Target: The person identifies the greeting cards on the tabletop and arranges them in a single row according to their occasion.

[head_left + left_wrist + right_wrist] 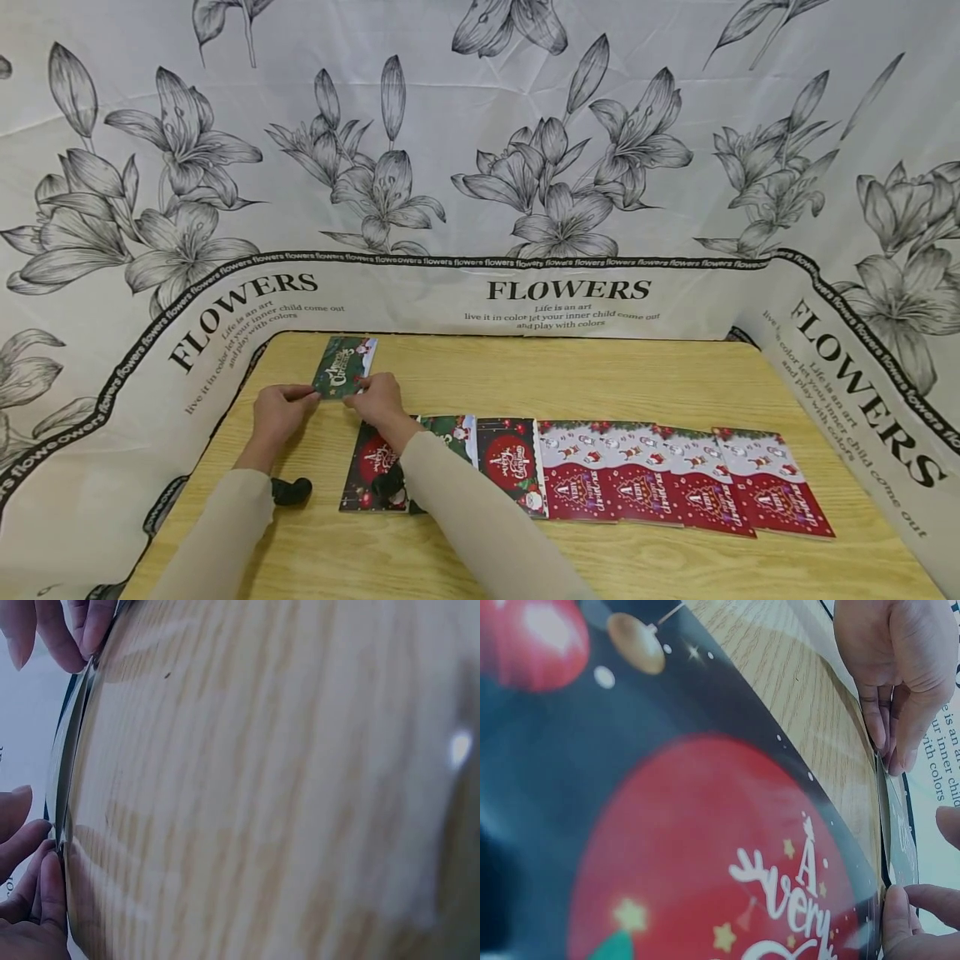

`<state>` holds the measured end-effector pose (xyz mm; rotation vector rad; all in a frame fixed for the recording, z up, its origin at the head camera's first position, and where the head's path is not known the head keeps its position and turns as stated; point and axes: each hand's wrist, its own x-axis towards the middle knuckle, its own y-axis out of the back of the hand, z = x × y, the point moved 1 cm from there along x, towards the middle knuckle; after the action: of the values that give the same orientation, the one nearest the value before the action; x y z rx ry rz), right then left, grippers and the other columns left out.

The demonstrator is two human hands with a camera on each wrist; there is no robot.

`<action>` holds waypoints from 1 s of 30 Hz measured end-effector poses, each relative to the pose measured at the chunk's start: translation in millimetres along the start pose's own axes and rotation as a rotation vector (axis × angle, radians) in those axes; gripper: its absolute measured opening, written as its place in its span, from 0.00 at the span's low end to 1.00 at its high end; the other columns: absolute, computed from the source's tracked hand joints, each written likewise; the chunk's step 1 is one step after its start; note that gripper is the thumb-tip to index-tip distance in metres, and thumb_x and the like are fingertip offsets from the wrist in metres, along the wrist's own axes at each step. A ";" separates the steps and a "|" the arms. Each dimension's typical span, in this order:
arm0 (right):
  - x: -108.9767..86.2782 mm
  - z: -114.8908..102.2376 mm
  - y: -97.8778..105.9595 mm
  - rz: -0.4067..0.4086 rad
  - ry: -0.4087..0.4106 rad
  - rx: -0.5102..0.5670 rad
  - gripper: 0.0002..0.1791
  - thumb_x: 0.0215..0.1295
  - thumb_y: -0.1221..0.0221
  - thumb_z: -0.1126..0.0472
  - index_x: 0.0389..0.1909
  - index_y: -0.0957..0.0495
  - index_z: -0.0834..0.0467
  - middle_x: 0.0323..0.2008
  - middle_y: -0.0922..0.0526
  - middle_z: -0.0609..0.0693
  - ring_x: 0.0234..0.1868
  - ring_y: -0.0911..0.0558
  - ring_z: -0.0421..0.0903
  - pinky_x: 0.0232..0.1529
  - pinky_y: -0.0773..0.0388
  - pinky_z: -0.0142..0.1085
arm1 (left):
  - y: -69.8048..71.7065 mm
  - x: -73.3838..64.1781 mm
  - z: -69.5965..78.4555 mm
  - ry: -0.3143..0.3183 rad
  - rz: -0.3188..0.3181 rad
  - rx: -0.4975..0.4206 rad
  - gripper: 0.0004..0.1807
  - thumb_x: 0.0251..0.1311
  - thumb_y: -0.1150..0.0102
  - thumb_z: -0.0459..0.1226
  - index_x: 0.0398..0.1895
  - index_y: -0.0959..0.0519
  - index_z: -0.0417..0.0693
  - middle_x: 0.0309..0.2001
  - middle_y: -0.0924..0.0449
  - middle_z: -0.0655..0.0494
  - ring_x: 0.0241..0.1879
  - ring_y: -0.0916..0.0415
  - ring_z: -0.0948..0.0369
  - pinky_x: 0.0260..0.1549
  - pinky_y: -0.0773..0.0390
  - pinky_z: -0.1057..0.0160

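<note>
A green Christmas card (pixel 341 367) with white lettering is at the back left of the table. My left hand (pixel 281 417) pinches its near left corner. At its near right corner my right hand (pixel 381 404) grips the edge between thumb and fingers. Seen edge-on in the left wrist view, the card (pixel 69 750) spans the two hands, fingers at each end. The right wrist view also has the card (pixel 900 832) held by both, the left hand (pixel 900 667) above and the right hand (pixel 915 922) below.
Nearer me lies a row of cards: a dark one (pixel 360 475) with a red circle, a green one (pixel 461 433), another dark one (pixel 510 467), then several overlapping red-and-white ones (pixel 577 492). My right forearm crosses the row's left part. Flower-printed cloth (pixel 420 308) borders the wooden table (pixel 570 375).
</note>
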<state>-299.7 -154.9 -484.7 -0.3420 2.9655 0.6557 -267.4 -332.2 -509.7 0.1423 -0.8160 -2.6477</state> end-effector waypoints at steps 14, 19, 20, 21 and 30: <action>-1.1 5.2 7.1 0.005 0.030 0.092 0.24 0.66 0.28 0.63 0.62 0.17 0.64 0.55 0.15 0.56 0.52 0.16 0.50 0.46 0.16 0.41 | 2.6 -4.6 4.5 -0.017 0.022 0.005 0.18 0.74 0.38 0.34 0.57 0.17 0.28 0.54 0.17 0.29 0.57 0.23 0.36 0.58 0.24 0.39; -5.8 7.2 26.4 -0.002 0.111 0.169 0.23 0.69 0.31 0.64 0.63 0.19 0.64 0.55 0.18 0.58 0.50 0.18 0.48 0.43 0.17 0.40 | 3.4 -7.7 12.4 -0.032 0.049 -0.006 0.18 0.74 0.38 0.34 0.59 0.18 0.30 0.50 0.18 0.33 0.50 0.22 0.42 0.42 0.21 0.52; -7.5 7.2 31.8 -0.006 0.119 0.179 0.22 0.70 0.32 0.64 0.63 0.18 0.64 0.55 0.18 0.58 0.50 0.18 0.47 0.43 0.17 0.39 | 3.5 -8.4 14.9 -0.038 0.049 -0.012 0.18 0.74 0.38 0.34 0.60 0.18 0.30 0.51 0.18 0.34 0.50 0.22 0.43 0.41 0.22 0.56; -9.1 6.9 37.4 -0.010 0.125 0.194 0.21 0.71 0.32 0.64 0.63 0.18 0.63 0.55 0.18 0.59 0.50 0.19 0.47 0.44 0.17 0.39 | 3.5 -9.2 17.6 -0.040 0.044 -0.020 0.18 0.74 0.38 0.34 0.61 0.18 0.31 0.51 0.18 0.35 0.50 0.22 0.44 0.39 0.22 0.59; -30.8 5.6 95.1 0.008 0.178 0.343 0.17 0.71 0.33 0.63 0.59 0.16 0.61 0.55 0.17 0.57 0.53 0.18 0.50 0.50 0.17 0.42 | -1.6 -24.6 54.7 -0.104 -0.070 -0.182 0.22 0.75 0.38 0.36 0.66 0.22 0.33 0.59 0.20 0.35 0.47 0.22 0.65 0.44 0.18 0.67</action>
<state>-291.9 -62.4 -447.2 -0.3761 3.1691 0.1138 -255.9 -293.1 -465.6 -0.0150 -0.6072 -2.7988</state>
